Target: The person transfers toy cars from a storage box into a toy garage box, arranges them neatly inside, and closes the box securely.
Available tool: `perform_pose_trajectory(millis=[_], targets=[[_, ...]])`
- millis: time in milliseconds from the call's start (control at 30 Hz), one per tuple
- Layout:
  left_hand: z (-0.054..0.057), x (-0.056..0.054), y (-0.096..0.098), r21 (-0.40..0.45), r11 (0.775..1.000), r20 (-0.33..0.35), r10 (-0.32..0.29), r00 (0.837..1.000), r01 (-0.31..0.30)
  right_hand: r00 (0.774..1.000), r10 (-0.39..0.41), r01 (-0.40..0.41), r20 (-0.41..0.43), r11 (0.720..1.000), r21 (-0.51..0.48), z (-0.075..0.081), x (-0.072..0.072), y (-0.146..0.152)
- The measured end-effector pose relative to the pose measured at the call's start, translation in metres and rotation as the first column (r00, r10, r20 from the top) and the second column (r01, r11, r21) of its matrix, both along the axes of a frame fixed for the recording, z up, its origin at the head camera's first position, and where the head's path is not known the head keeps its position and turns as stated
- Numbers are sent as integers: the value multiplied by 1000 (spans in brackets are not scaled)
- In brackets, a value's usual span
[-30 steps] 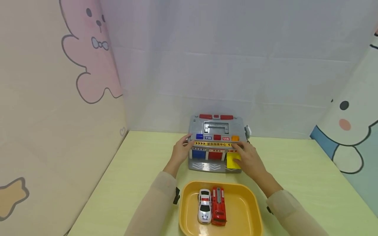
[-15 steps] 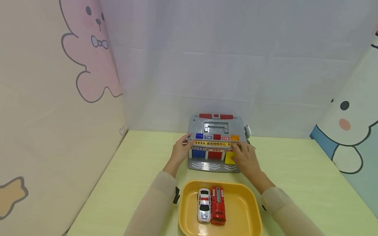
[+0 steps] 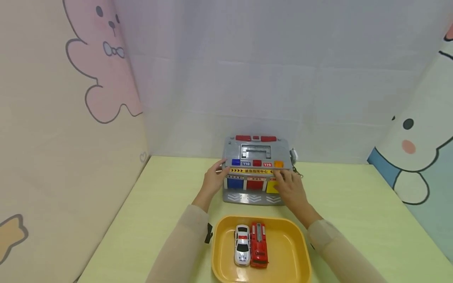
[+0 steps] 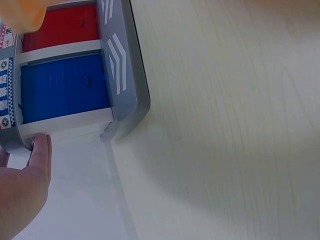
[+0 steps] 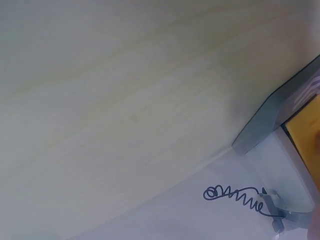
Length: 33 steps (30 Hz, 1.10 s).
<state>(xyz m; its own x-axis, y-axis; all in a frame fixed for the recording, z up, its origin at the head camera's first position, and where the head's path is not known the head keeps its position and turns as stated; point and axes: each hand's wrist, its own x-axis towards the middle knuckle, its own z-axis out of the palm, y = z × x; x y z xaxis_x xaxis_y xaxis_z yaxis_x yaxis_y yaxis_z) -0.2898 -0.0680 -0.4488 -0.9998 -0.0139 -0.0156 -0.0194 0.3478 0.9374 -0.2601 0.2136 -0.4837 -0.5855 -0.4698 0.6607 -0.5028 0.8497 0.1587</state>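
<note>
A grey toy garage stands against the back of the table, its roof carrying lights and a handle. In front are a blue door, a red door and a yellow door. The left hand holds the roof's left edge, with a straight digit against the side under the eave. At the right front, the right hand has fingertips on the eave and its thumb at the yellow door, which it partly covers. The right wrist view barely shows that hand.
A yellow tray lies nearer, between the forearms. Inside are a white police car and a red fire truck, side by side. A coiled cord hangs at the garage's right side. Printed fabric walls surround the table.
The yellow door, earlier tilted out, has swung in toward the garage front as the right hand moved inward. The left hand keeps its place on the garage. The view has shifted slightly.
</note>
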Motion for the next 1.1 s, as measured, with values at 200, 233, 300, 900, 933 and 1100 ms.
perform_pose_trajectory(millis=[200,233,300,900,933,1100], targets=[[-2,2,-3,12,1000,3,6,1000,-6,997,22,-22,-70,1000,8,-8,-6,-1],[-1,2,-4,9,1000,3,6,1000,-6,997,26,-25,-79,1000,9,-9,-7,-1],[-1,3,-4,1,1000,2,5,1000,-5,995,25,-24,-96,1000,15,-10,-8,-1],[0,2,-3,-1,1000,-10,1,1000,-1,993,43,-46,-112,999,-22,-13,-8,-1],[0,2,-3,1,1000,-11,0,1000,0,992,44,-47,-116,999,-25,-14,-8,-1],[1,2,-1,2,1000,-15,-1,1000,1,989,49,-55,-138,998,-35,-17,-11,0]])
